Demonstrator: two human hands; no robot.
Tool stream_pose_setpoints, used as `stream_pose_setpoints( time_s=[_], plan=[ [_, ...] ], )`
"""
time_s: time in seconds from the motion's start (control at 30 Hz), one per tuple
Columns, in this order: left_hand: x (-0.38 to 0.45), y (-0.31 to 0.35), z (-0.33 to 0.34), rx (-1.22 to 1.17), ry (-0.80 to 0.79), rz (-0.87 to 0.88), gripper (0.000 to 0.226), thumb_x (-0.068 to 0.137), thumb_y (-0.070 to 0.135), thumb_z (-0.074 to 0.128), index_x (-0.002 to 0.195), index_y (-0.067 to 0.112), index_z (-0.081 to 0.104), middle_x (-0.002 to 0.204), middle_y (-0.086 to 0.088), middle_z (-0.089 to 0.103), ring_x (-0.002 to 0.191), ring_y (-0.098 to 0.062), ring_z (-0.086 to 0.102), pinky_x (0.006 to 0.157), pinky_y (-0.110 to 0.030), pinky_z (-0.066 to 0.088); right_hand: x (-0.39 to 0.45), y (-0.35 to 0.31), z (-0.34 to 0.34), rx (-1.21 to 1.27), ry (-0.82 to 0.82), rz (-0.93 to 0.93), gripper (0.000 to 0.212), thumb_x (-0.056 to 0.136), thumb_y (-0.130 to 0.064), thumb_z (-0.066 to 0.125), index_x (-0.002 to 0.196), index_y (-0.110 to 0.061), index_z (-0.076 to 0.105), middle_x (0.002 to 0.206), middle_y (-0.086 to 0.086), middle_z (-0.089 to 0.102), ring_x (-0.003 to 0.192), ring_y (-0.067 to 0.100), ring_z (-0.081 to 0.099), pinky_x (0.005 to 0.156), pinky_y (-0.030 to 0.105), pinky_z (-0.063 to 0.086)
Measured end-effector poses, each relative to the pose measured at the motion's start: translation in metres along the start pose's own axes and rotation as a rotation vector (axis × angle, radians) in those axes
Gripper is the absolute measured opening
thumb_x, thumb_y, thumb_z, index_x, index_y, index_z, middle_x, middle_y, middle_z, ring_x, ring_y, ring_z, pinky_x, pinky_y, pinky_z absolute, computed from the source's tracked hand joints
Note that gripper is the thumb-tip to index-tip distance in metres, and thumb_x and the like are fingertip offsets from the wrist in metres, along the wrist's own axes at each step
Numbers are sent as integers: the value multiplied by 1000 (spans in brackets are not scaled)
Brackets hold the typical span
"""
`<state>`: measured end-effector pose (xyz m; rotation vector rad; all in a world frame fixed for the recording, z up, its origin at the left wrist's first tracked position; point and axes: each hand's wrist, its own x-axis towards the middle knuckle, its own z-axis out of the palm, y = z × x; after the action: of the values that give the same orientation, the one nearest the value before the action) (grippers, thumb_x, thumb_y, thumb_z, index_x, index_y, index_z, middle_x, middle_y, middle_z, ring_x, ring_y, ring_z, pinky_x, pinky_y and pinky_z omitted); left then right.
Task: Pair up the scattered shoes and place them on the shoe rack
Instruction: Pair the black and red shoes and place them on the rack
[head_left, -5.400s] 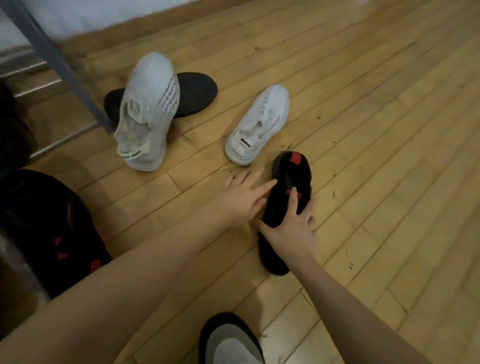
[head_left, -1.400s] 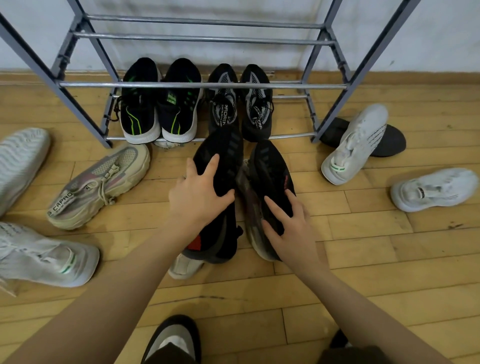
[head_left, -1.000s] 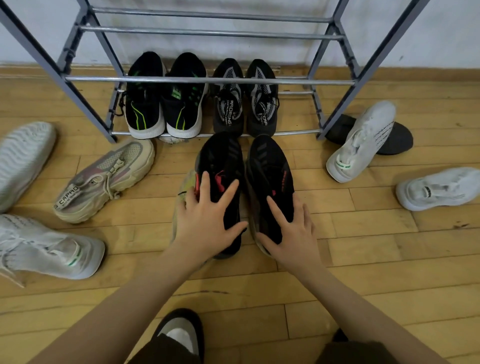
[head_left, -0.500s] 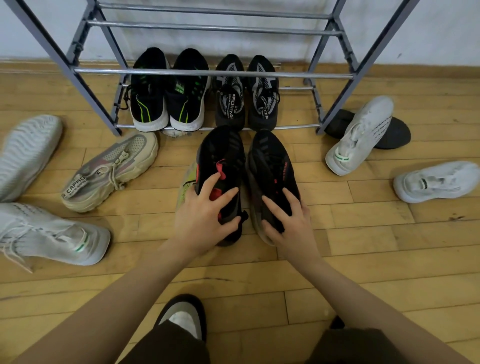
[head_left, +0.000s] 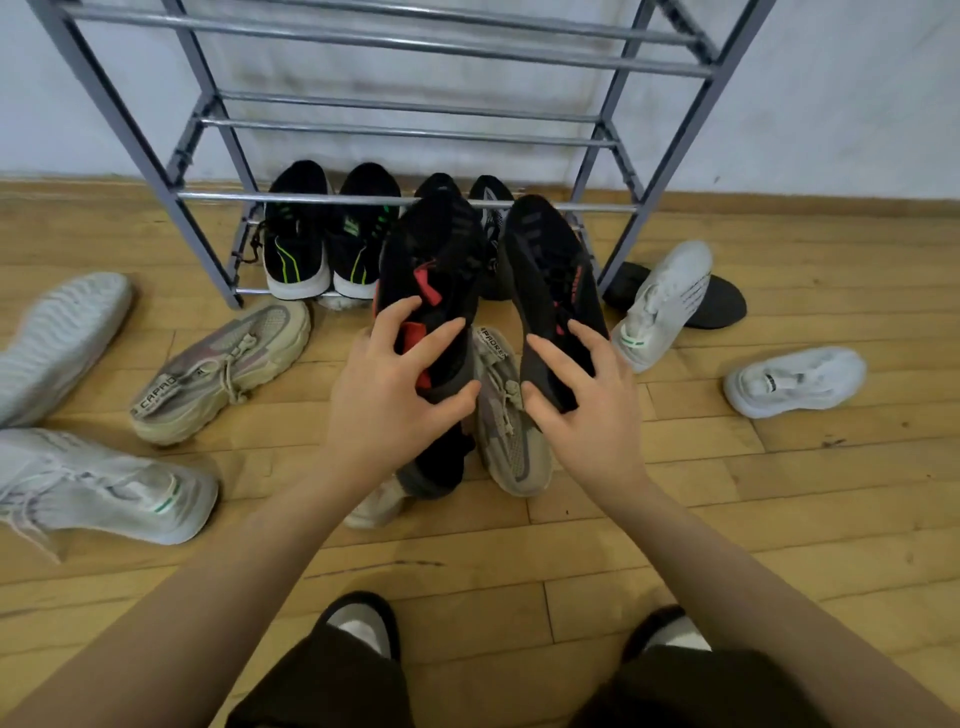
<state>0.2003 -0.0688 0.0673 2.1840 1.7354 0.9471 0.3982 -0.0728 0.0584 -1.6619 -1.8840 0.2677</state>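
Note:
My left hand grips a black shoe with red tabs at its opening. My right hand grips its black partner the same way. Both shoes are lifted off the floor, toes pointing at the grey metal shoe rack. On the rack's bottom bars stand a black pair with green stripes and a black-and-white pair, mostly hidden behind the held shoes. A beige shoe lies on the floor under my hands.
Left on the wooden floor lie a second beige shoe, a white shoe with its sole up and a white sneaker. Right of the rack are a white sneaker on a black slipper and a small white shoe.
Both hands closed on the two black shoes and raised them off the floor toward the rack. The beige shoe beneath them has come into sight.

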Motion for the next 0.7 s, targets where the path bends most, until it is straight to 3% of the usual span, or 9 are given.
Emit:
stream_pose_setpoints(
  time_s=[0.13,0.27,0.53,0.7],
  plan=[
    [19,-3,-20,18,49,11,59,76,57,60,126,27,57,139,-10,41,115,-33,49,84,-44,51,23,-19,-6,26,21,-26,42,84,-38,62,125,-38,56,141,0,42,129,32,36,100,53,37],
    [42,-19,-35,62,53,1,57,75,50,67,125,26,58,138,-10,43,111,-36,51,87,-47,49,53,-40,-1,57,19,-71,42,84,-38,61,126,-40,54,142,-2,40,131,30,32,102,52,35],
    [89,-78,-55,113,108,-63,55,74,48,70,124,28,59,138,-8,43,104,-35,55,77,-47,52,131,-73,40,53,-31,-111,43,86,-40,59,128,-41,52,144,-4,37,131,32,31,102,52,34],
    [131,-115,-61,119,119,-104,57,74,43,72,126,26,58,140,-8,41,111,-34,52,78,-46,52,181,-95,66,75,-35,-165,43,84,-37,62,126,-36,56,141,2,43,128,37,35,100,55,34]
  ],
)
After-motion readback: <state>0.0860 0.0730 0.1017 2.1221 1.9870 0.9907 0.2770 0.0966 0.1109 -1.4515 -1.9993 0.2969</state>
